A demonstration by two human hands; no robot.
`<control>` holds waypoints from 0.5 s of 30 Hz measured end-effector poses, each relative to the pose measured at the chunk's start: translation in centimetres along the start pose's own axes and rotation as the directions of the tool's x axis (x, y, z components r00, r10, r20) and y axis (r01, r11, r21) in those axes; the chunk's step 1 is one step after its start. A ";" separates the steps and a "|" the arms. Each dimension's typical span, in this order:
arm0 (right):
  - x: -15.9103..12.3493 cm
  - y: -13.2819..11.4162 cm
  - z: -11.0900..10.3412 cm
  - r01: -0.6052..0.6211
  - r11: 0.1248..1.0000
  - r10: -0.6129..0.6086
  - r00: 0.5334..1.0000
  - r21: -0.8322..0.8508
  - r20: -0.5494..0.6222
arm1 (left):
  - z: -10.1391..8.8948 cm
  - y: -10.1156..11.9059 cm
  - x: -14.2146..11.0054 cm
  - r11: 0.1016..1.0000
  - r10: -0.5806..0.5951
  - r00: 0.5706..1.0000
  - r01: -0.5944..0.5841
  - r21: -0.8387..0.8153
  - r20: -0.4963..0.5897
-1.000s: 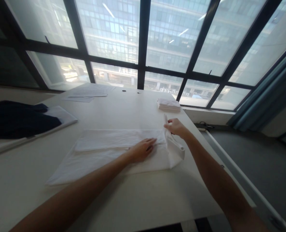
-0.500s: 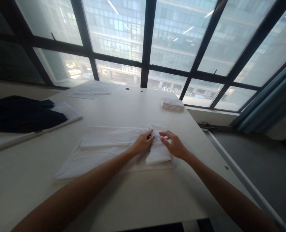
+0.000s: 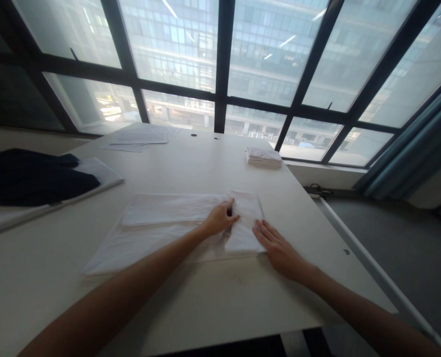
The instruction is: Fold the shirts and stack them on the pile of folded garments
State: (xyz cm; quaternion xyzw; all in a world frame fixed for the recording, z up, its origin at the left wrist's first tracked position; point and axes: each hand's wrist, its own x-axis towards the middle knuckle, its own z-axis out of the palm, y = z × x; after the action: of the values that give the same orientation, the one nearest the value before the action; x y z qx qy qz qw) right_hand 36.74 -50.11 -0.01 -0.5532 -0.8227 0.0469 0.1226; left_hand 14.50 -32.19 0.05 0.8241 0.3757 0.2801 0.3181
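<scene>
A white cloth garment lies spread on the table, with a long strip folded back along its far side. At its right end a short panel is folded over on top. My left hand rests at the inner edge of that panel, thumb and forefinger parted, fingertips against the cloth; its other fingers are partly hidden. Flat and with fingers stretched out, my right hand touches the panel's right edge near the front corner.
A stack of folded white cloths stands at the back right of the white table. Paper sheets lie at the back left. Dark blue fabric sits on white material at the left. Windows rise behind; the table's right edge drops to the floor.
My right hand has moved from the panel's middle towards me and to the right, flattening out on its edge. The panel looks smoother. My left hand stays nearly in place.
</scene>
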 end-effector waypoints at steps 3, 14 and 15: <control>0.0 0.4 -0.9 0.038 0.999 -0.035 0.993 -0.022 0.112 | 0.1 0.1 -0.1 0.999 0.020 1.000 -0.019 0.050 -0.023; 2.1 1.1 -4.0 -0.045 0.976 0.020 0.993 0.211 0.118 | 0.4 1.5 -1.8 0.902 0.080 0.992 -0.029 0.431 -0.100; 3.4 1.1 -3.6 -0.099 0.974 0.092 0.995 0.205 0.041 | 0.3 1.6 -1.8 0.898 0.070 0.993 -0.020 0.439 -0.099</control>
State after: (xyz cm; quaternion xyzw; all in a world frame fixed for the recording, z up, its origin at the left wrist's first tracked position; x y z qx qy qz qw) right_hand 37.44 -46.79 3.75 -0.5755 -0.7876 0.1469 0.1642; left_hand 14.39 -34.56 0.56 0.8658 0.4273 0.2418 0.0966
